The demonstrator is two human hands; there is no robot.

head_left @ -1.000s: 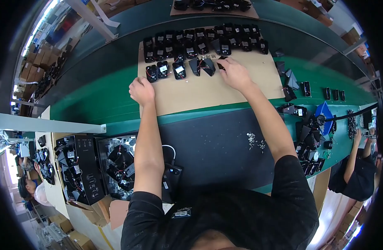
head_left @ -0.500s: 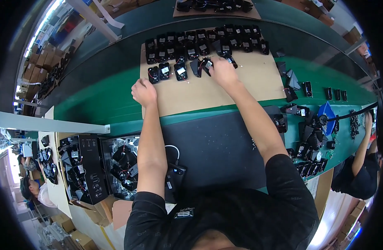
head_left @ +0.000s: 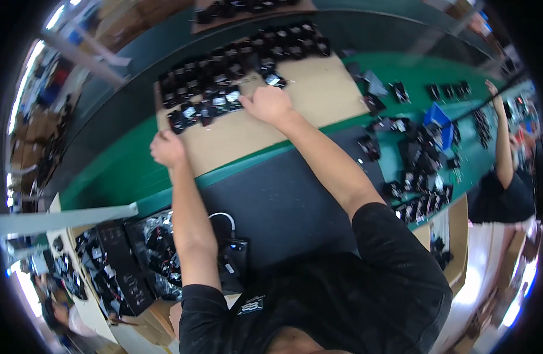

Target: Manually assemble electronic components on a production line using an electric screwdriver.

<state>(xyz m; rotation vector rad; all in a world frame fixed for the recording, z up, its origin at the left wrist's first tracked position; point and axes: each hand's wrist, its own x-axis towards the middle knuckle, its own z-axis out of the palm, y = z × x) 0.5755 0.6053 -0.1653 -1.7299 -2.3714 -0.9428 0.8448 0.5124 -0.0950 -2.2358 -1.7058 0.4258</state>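
My right hand [head_left: 267, 105] is over a tan cardboard sheet [head_left: 310, 94], its thumb stretched out toward the end of a front row of black plastic housings. Nothing shows between thumb and fingers, though the fingertips are partly hidden. Closest to the thumb is a housing with a pale label [head_left: 232, 97]. Another labelled housing [head_left: 274, 80] lies just beyond the fingers. At the sheet's left edge my left hand [head_left: 167, 148] is closed with curled fingers; what they grip, if anything, is hidden. Motion blurs the picture.
More black housings [head_left: 248, 54] fill rows along the sheet's far side. A dark mat [head_left: 283, 197] lies nearer me. Loose parts and a blue bin [head_left: 440, 125] stand right on the green bench. A box of parts [head_left: 130, 268] is at lower left. A co-worker's arm [head_left: 503, 138] reaches in at far right.
The whole view has turned and shifted. My right hand has moved left along the sheet, and housings that stood near it now sit close against the front row. My left hand stays by the left edge.
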